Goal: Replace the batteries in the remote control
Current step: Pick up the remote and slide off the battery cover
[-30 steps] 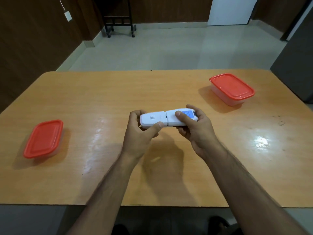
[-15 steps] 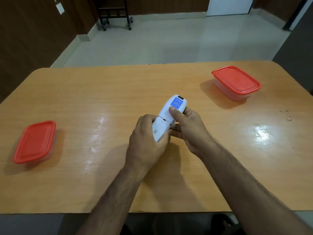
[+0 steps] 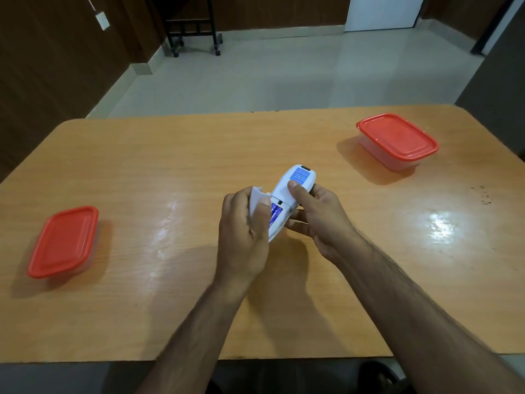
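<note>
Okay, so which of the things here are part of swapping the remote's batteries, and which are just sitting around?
In the job:
remote, in the right hand
battery cover, in the left hand
batteries, in the open bay

Lying about:
left tub, lid on
right tub, lid on

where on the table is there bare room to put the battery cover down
Bare wood lies between the left hand and the flat red-lidded plastic container, and between the right hand and the taller red-lidded plastic container. The near edge of the wooden table is crossed by both forearms. Only the middle, around the white remote control, is crowded.
</note>
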